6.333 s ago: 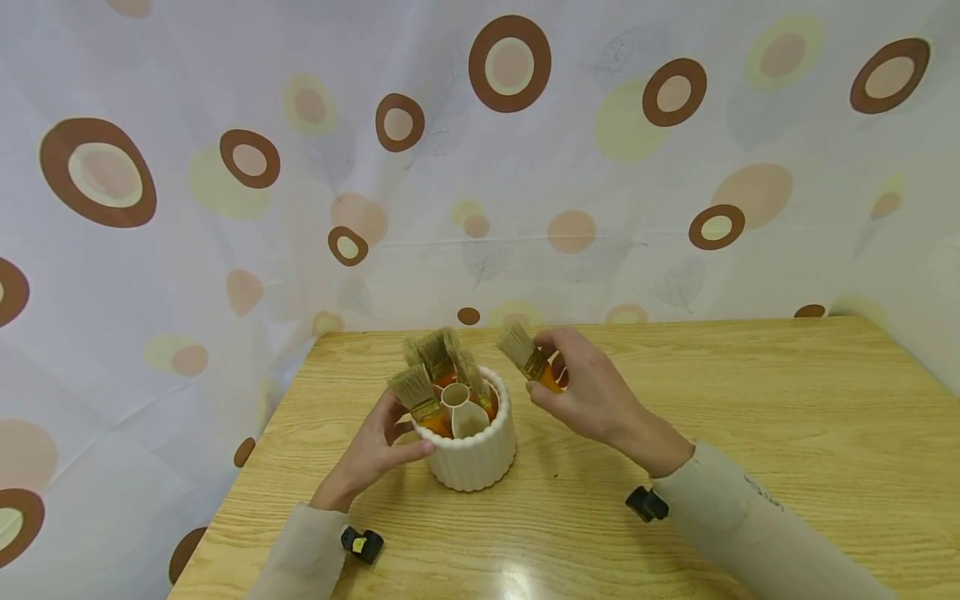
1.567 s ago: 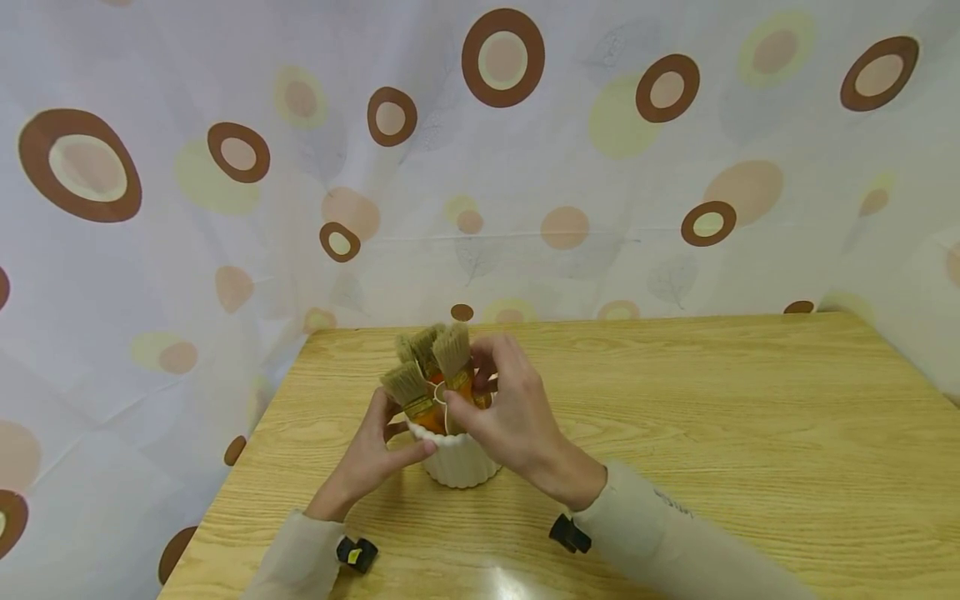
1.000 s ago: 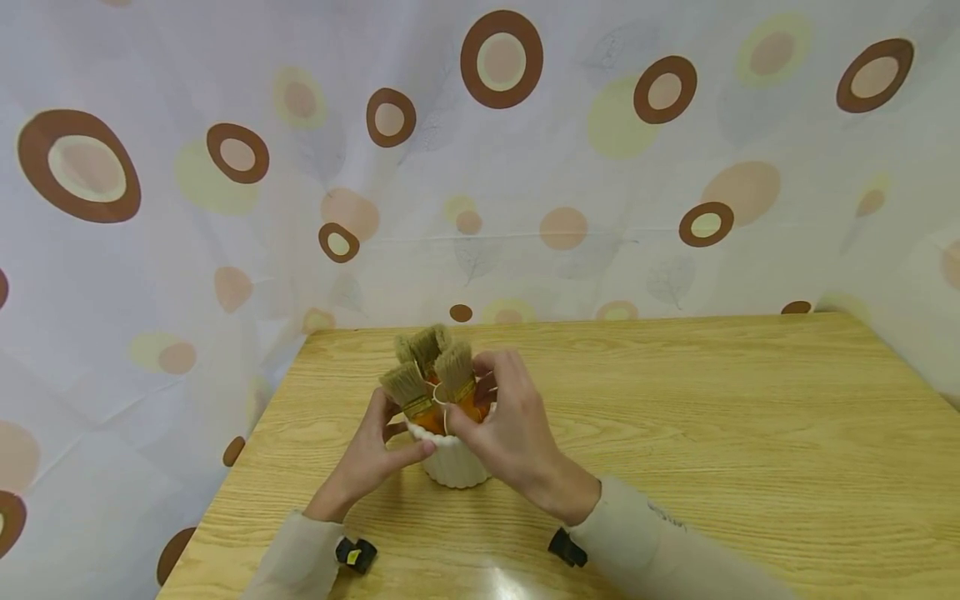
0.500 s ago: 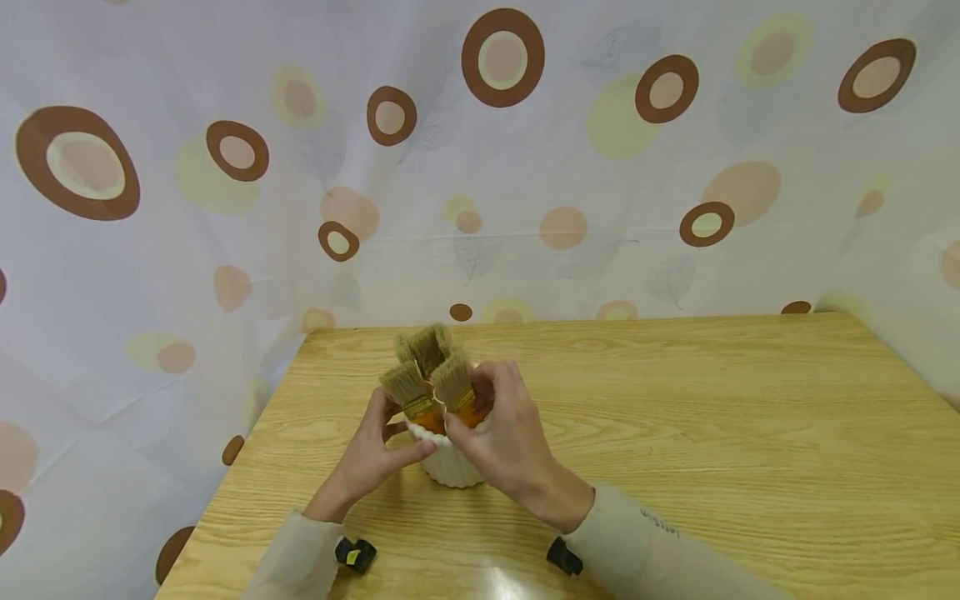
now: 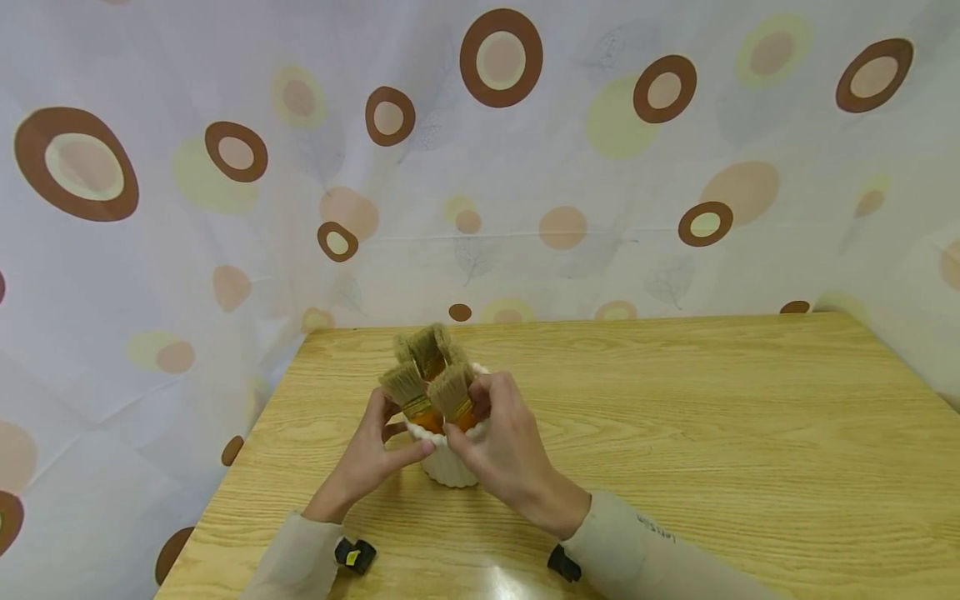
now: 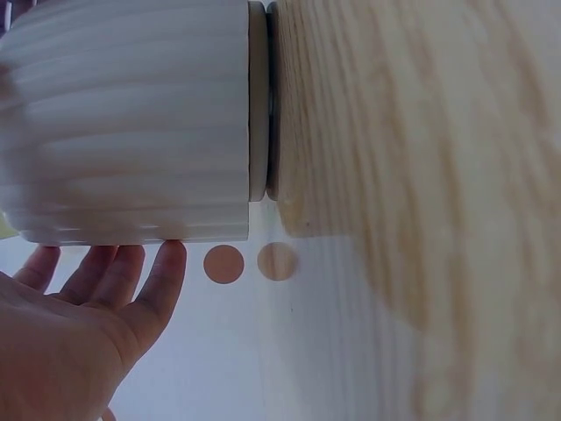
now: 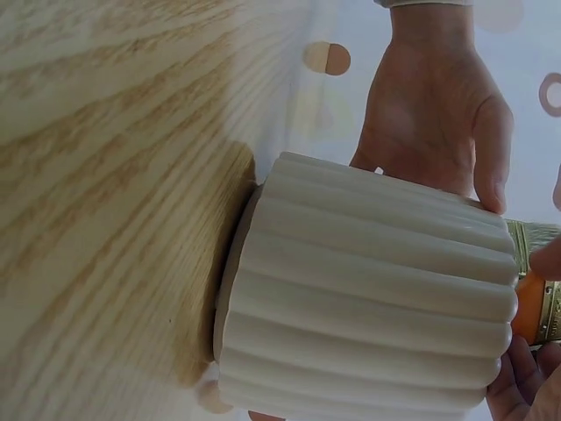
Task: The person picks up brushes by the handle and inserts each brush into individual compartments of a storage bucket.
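A white ribbed holder (image 5: 447,468) stands upright on the table, with several bristle-up paintbrushes (image 5: 405,385) in it. My left hand (image 5: 366,450) holds its left side, thumb at the front rim; in the left wrist view the fingertips (image 6: 166,259) touch the ribbed wall. At the front right of the rim, my right hand (image 5: 512,446) pinches one paintbrush (image 5: 452,393) by its orange handle, the lower end inside the holder. The right wrist view shows that orange handle (image 7: 529,307) at the rim between fingers. The holder's inner compartments are mostly hidden by bristles and my right hand.
The wood-grain table (image 5: 712,433) extends to the right of the holder. A patterned white cloth (image 5: 570,167) hangs behind the table and along its left side. Black wrist cameras (image 5: 356,556) sit below both sleeves.
The right hand has brought its paintbrush from beside the holder to over it, then lowered it into the front right part. The left hand stays on the holder.
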A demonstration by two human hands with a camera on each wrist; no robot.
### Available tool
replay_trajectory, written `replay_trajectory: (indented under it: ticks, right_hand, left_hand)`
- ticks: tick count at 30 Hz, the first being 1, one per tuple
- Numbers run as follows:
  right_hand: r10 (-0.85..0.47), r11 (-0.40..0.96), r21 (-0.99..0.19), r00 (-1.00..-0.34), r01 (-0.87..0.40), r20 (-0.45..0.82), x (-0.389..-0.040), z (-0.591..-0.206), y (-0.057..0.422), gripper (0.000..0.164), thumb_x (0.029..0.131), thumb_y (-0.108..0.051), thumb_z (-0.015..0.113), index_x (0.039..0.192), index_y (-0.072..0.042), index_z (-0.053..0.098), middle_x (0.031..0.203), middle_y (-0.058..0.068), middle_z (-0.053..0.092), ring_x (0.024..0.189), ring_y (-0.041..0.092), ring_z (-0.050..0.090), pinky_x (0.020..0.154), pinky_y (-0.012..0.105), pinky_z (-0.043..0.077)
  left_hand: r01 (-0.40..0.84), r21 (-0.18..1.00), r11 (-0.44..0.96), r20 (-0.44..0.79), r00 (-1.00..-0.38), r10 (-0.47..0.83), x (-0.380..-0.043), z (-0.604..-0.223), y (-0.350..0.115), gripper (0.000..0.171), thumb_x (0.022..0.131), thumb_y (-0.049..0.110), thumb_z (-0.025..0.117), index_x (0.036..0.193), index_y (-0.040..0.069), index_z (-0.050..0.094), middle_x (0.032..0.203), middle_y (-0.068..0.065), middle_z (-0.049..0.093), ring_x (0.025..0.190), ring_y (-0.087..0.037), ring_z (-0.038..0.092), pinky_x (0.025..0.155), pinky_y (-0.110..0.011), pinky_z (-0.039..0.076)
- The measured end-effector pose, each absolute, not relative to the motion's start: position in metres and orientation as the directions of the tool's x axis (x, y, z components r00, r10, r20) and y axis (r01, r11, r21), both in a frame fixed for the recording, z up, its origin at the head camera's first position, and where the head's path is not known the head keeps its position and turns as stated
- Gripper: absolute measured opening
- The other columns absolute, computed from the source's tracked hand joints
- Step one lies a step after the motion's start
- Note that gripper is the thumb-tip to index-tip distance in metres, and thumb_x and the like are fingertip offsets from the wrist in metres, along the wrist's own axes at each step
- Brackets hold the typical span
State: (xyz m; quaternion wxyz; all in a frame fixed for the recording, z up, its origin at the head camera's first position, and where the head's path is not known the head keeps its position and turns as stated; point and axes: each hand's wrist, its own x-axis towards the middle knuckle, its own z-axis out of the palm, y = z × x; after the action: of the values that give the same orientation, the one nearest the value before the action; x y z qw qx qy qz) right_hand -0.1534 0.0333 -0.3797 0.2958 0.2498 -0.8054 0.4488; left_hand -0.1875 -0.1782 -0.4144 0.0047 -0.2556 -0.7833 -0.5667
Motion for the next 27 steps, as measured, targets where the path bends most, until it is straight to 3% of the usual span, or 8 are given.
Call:
replay_trajectory:
  ticks: [11, 27]
  right_hand:
    - [-0.167, 0.499, -0.501, -0.645, -0.707, 0.745, -0.1563, -0.3848, 0.0353, 0.042, 0.069, 0.001, 0.08, 0.098, -0.002, 0.049, 0.088, 0.007, 0.045, 0.075, 0.016, 0.047, 0.063, 0.022, 0.044]
    - [-0.193, 0.466, -0.502, -0.638, -0.729, 0.746, -0.1555, -0.3857, 0.0394, 0.037, 0.071, 0.001, 0.079, 0.096, -0.004, 0.051, 0.087, 0.005, 0.047, 0.076, 0.015, 0.047, 0.065, 0.023, 0.044]
  left_hand:
    - [0.399, 0.886, 0.236, 0.29, -0.874, 0.389, -0.1871, -0.4137, -0.1772, 0.075, 0.083, 0.016, 0.075, 0.14, 0.02, 0.028, 0.137, -0.004, 0.036, 0.127, -0.029, 0.04, 0.1, -0.054, 0.036]
    - [0.403, 0.888, 0.221, 0.297, -0.871, 0.392, -0.1879, -0.414, -0.1762, 0.076, 0.083, 0.015, 0.075, 0.141, 0.018, 0.027, 0.138, -0.005, 0.036, 0.127, -0.028, 0.039, 0.1, -0.054, 0.036]
